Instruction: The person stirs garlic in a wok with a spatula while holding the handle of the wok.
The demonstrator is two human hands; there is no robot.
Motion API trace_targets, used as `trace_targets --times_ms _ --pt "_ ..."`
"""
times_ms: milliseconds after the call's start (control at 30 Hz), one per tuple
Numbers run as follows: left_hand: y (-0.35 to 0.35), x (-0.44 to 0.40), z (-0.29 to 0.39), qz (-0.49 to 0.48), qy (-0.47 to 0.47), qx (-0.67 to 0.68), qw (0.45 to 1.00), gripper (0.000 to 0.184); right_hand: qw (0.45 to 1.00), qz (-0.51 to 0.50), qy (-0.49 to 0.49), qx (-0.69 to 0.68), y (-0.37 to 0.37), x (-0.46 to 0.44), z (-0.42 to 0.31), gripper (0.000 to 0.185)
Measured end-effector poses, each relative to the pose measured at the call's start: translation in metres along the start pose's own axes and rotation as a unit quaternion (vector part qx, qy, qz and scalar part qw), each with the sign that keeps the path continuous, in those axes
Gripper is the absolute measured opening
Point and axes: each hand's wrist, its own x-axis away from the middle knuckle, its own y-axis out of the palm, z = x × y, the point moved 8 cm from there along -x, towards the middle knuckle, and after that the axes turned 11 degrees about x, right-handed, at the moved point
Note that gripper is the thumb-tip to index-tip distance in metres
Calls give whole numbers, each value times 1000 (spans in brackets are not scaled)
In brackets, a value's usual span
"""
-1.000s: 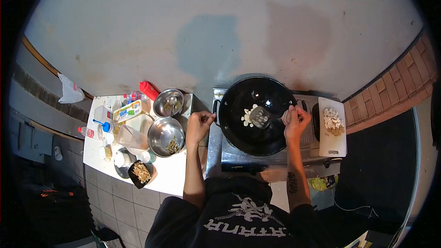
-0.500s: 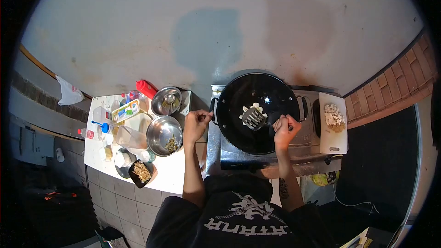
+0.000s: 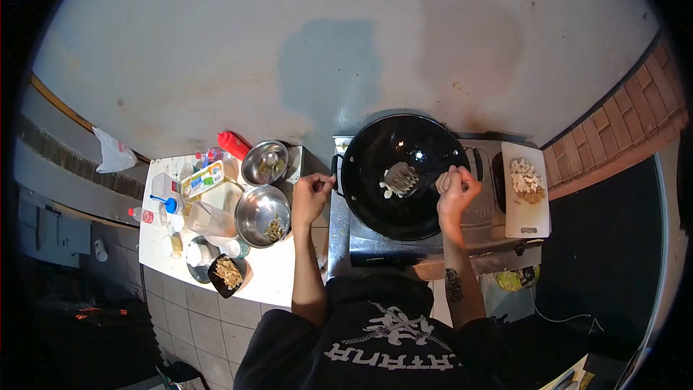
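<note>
A large black wok (image 3: 390, 220) stands on the stove, with a few white chopped pieces (image 3: 390, 191) in its middle. My right hand (image 3: 458, 193) is closed around the handle of a slotted spatula (image 3: 402, 179); the spatula's head lies against the pieces and covers part of them. At the wok's left side, my left hand (image 3: 312, 196) has its fingers closed at the wok's loop handle (image 3: 335, 173). The fingers hide part of that grip.
Right of the stove (image 3: 339, 235), a white cutting board (image 3: 521, 220) carries more chopped white pieces (image 3: 526, 175). On the left table (image 3: 271, 274) are two steel bowls (image 3: 249, 209), a black bowl of strips (image 3: 227, 274), a red squeeze bottle (image 3: 233, 145) and several containers.
My right hand has moved slightly right and up, and the spatula has turned and shifted a little over the white pieces. My left hand stays by the wok handle.
</note>
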Motion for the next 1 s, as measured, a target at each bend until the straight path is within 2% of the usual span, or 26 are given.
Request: trace_targets --times_ms 67,100,167,300,367,433,500,567,700,767,900,967,1000 --pt "2 0 -1 -2 -1 -11 1000 22 999 -11 -26 42 -1 0 18 39" --pt "3 0 -3 -5 -4 -1 1000 22 996 -13 4 85 3 5 16 38" --pt "3 0 -9 -7 -12 9 1000 22 991 -12 -7 130 -2 8 26 37" --pt "2 1 3 -3 -8 -17 1000 22 990 0 1 141 -10 9 33 37" --pt "4 -1 6 -7 -10 -21 1000 22 984 -14 -37 175 -9 7 35 37" --pt "5 -3 -6 -18 -39 36 998 21 984 -18 -30 172 -2 4 22 37" --pt "3 -3 -10 -15 -36 29 999 22 986 -48 -24 155 7 0 7 38" --pt "2 -4 -15 -6 -38 24 999 22 964 -61 -111 234 2 -12 -11 39" --pt "2 -2 -14 2 -33 24 999 24 931 -137 -173 291 19 -30 -76 35" --pt "4 -1 -8 0 -28 22 999 24 883 -222 -203 360 32 -31 -89 34" --pt "0 -1 9 14 5 -14 1000 24 876 -254 -189 363 32 -35 -59 32" --pt "1 1 13 16 18 -19 1000 24 890 -249 -172 342 32 -30 -30 33" --pt "0 1 12 21 14 -24 999 24 924 -218 -123 287 24 -30 -8 34"
